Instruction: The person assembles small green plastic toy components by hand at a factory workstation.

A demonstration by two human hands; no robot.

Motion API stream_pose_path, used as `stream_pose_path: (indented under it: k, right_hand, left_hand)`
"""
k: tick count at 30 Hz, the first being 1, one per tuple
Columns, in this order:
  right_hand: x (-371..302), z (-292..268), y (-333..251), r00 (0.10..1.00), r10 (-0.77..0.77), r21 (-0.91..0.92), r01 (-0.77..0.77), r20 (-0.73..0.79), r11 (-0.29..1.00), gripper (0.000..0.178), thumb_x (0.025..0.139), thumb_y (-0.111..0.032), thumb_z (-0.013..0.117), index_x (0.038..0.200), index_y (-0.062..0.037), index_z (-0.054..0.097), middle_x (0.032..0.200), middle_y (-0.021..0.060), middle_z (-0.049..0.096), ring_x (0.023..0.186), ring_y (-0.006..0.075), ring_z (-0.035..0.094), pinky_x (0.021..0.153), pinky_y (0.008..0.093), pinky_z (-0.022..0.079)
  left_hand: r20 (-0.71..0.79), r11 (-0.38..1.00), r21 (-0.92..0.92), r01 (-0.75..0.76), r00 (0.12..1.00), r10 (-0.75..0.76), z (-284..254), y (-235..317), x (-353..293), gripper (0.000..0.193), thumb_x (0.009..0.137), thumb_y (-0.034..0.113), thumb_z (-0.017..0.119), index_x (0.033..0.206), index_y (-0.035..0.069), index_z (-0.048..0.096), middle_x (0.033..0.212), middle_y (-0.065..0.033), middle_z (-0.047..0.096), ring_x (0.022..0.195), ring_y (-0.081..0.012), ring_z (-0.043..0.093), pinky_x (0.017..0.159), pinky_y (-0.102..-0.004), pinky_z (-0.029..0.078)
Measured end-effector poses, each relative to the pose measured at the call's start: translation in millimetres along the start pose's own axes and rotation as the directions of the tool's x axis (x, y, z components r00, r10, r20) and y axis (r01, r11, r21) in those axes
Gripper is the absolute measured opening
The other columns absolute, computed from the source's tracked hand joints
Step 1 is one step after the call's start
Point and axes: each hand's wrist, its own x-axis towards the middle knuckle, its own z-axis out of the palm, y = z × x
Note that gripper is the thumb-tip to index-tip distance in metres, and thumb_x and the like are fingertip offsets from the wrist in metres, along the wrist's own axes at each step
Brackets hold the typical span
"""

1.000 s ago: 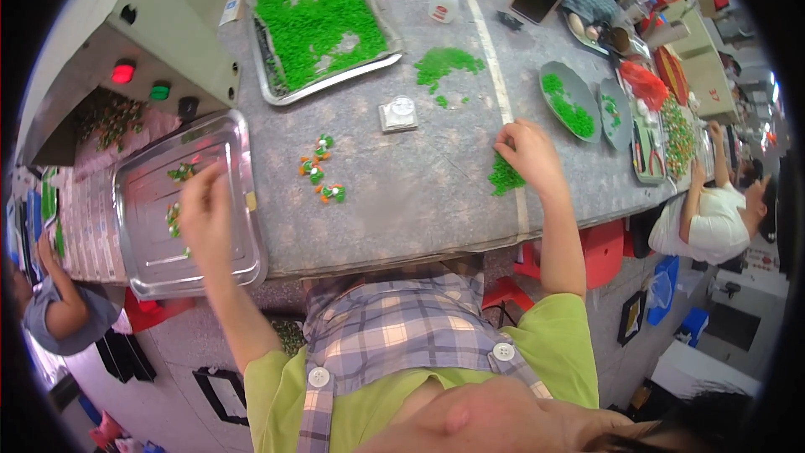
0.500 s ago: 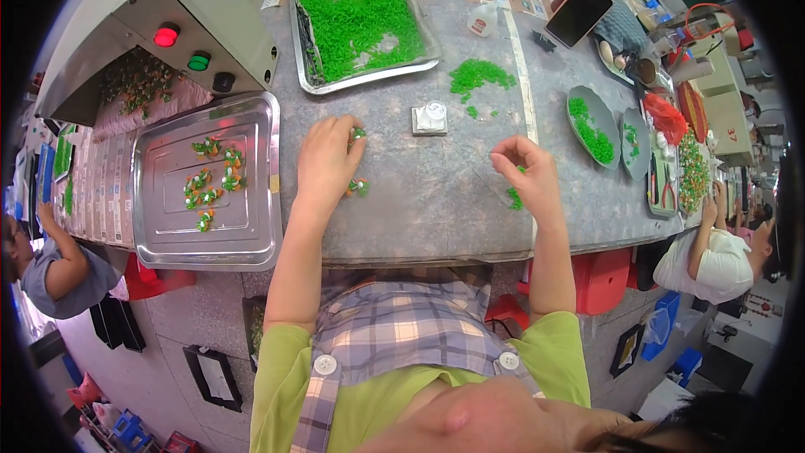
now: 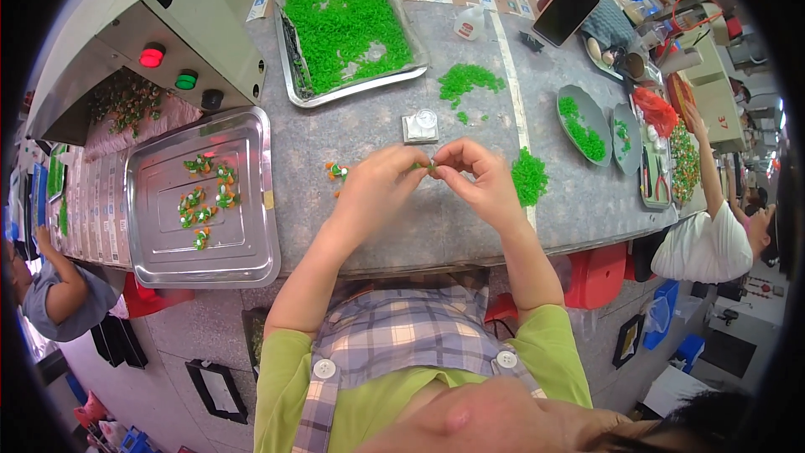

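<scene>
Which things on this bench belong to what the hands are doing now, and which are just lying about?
In use:
left hand and right hand, pinching a small green piece between them
green pile by the right hand
steel tray of finished green-and-orange pieces

Lying about:
phone
white bottle
pliers

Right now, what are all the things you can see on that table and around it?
Big tray: one, silver, full of green bits, far side.
Small tray: one, silver, left, holding a few green-orange pieces.
Loose green piles: two, on the grey table.
Machine: one, grey, red and green buttons, far left.
Phone: one, black, far right.
Small green piece: one, between both hands.
Left hand, right hand: fingertips pinched together.
</scene>
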Motion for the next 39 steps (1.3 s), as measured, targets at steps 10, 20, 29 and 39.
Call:
stream_pose_path:
  k: [10,20,29,39]
  right_hand:
    - [4.4,-1.2,-3.4,1.0,0.025,-0.163,-0.022,0.015,0.986,0.013,0.075,-0.002,0.057,0.088,0.0008,0.054,0.078,0.0034,0.059,0.073,0.0085,0.056,0.066,0.0206,0.044]
    - [44.4,-18.5,0.7,0.998,0.044,-0.193,-0.051,-0.04,0.98,0.009,0.076,-0.011,0.059,0.076,-0.0026,0.056,0.069,-0.004,0.052,0.061,0.0013,0.045,0.053,0.0163,0.035]
    - [68.9,-16.1,-6.3,0.992,-0.107,-0.746,0.12,0.065,0.655,0.01,0.069,-0.01,0.058,0.072,-0.0012,0.054,0.067,0.0085,0.053,0.06,0.0189,0.053,0.055,0.0298,0.041]
    - [62.7,-14.8,-23.5,0.999,0.03,-0.602,-0.005,0.033,0.798,0.01,0.073,-0.01,0.058,0.072,-0.0017,0.052,0.071,0.0052,0.056,0.063,0.0114,0.053,0.057,0.0239,0.041]
  left_hand:
    - [0.006,0.982,0.136,-0.131,0.991,0.132,3.0,-11.2,-1.6,0.008,0.072,0.012,0.058,0.079,0.008,0.059,0.072,-0.007,0.056,0.069,-0.0255,0.055,0.059,-0.0343,0.044]
    - [-0.035,0.893,-0.381,0.239,0.962,-0.272,1.7,-18.6,-4.0,0.016,0.077,0.009,0.055,0.093,0.007,0.059,0.078,-0.0046,0.059,0.069,-0.0128,0.055,0.061,-0.0248,0.043]
    - [0.025,0.563,-0.788,0.248,0.928,-0.373,-7.7,-24.7,-1.6,0.021,0.08,0.008,0.055,0.1,0.002,0.052,0.085,-0.0047,0.058,0.08,-0.0127,0.057,0.065,-0.0227,0.045]
    - [-0.037,0.56,-0.799,0.22,0.911,-0.411,-9.8,-31.8,-3.4,0.012,0.076,0.006,0.059,0.085,0.004,0.053,0.076,-0.0033,0.057,0.065,-0.0099,0.052,0.06,-0.0238,0.044]
